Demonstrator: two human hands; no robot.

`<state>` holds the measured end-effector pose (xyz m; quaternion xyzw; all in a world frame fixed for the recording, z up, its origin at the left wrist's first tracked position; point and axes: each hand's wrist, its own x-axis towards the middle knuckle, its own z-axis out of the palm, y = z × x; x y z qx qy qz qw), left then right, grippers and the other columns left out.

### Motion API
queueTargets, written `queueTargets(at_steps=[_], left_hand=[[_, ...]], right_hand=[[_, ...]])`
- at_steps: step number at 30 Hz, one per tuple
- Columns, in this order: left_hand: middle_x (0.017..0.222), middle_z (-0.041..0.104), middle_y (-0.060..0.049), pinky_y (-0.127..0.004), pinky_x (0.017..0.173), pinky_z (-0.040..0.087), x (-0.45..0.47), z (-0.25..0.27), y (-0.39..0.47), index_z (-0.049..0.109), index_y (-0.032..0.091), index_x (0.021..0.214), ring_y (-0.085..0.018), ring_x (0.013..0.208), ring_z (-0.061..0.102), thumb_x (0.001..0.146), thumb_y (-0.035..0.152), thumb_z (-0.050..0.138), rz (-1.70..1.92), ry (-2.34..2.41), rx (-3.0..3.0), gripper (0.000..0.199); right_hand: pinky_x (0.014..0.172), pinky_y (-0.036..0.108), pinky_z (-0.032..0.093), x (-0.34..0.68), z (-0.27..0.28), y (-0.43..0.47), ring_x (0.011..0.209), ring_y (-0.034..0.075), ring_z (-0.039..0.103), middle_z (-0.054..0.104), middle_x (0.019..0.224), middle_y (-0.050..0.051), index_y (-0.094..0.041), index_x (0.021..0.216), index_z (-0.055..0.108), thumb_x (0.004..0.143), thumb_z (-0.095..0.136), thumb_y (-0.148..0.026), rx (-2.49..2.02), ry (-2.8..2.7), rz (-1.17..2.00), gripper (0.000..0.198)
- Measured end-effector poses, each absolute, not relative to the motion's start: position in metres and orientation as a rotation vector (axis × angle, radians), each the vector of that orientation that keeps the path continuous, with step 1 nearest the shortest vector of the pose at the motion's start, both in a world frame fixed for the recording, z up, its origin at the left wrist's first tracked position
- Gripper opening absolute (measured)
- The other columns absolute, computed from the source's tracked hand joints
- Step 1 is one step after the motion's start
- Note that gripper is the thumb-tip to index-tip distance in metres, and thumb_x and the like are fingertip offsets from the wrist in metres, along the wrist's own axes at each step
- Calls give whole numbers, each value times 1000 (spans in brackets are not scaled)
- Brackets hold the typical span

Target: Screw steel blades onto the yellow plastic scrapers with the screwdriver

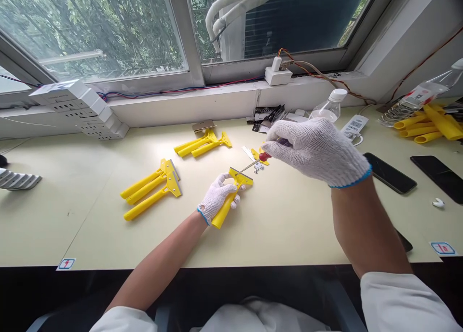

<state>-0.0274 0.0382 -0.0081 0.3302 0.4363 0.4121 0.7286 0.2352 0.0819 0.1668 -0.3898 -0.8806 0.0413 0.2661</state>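
My left hand point(219, 197), in a white knit glove, grips a yellow scraper point(224, 207) just below its head. The scraper's wide head points away from me. My gloved right hand point(311, 148) is closed round a screwdriver point(265, 156) whose red collar and thin shaft show; most of its handle is hidden in the fingers. The screwdriver's tip meets the scraper head near a screw hole. Just beyond the tip lie small screws point(259, 167), yellow clamp pieces point(256, 153) and thin metal blades point(248, 153).
Several yellow scrapers point(154, 189) lie to the left, with others point(202, 144) farther back. White boxes point(81, 110) stand at the back left. To the right are a bottle point(331, 105), phones point(389, 172), an earbud point(438, 203) and yellow handle tubes point(430, 122).
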Motion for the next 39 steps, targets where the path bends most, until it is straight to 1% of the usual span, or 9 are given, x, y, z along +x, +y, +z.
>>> queueTargets(at_steps=[2,7,11,20,24,27,31,36,39], left_hand=[[116,80,-14,-25,51,49,-28,-9,38,52,23,132,-12,60,65,81,29,87,911,952,723,63],[118,81,-16,-25,51,48,-28,-9,38,52,23,132,-12,60,65,80,30,88,900,953,723,64],[121,80,-16,-25,51,49,-27,-7,37,52,23,133,-12,61,65,80,32,89,895,955,742,65],[121,80,-15,-26,52,50,-27,-10,38,51,24,131,-12,60,65,82,31,86,910,956,754,61],[118,80,-14,-25,52,49,-26,-9,38,50,23,130,-13,60,66,79,30,87,922,970,731,63],[119,80,-15,-26,51,49,-26,-9,38,51,23,130,-13,61,66,80,31,86,916,976,742,63],[117,80,-13,-26,52,50,-27,-11,38,51,24,131,-13,60,65,83,30,85,895,965,764,59],[116,81,-13,-25,52,49,-26,-10,38,48,24,129,-12,60,65,82,28,83,918,975,739,59],[117,81,-13,-26,52,50,-23,-8,36,47,24,128,-12,59,65,81,28,83,932,989,750,59]], right_hand=[[73,37,44,232,167,81,76,25,68,72,82,4,-25,94,73,105,70,-41,-1081,-2353,82,20],[80,37,50,238,168,84,91,24,69,74,111,9,-24,105,76,104,67,-29,-845,-2467,198,11],[80,36,49,245,169,86,87,22,68,74,103,7,-24,99,77,108,61,-27,-796,-2514,211,19],[70,38,45,235,160,89,72,26,66,69,72,4,-26,87,74,104,68,-35,-1215,-2336,18,21],[75,38,50,239,161,87,83,26,68,74,91,6,-26,99,73,100,74,-38,-1108,-2358,130,12],[81,38,51,243,166,85,88,24,67,73,103,7,-25,94,72,104,64,-30,-912,-2477,187,14],[82,38,53,238,168,88,89,23,67,71,103,6,-27,96,74,106,61,-27,-893,-2435,245,17],[83,39,57,225,157,94,91,24,71,76,108,7,-26,100,77,98,67,-21,-955,-2271,332,12],[76,39,58,224,149,96,85,24,71,77,100,6,-25,101,78,94,71,-22,-1068,-2145,363,10]])
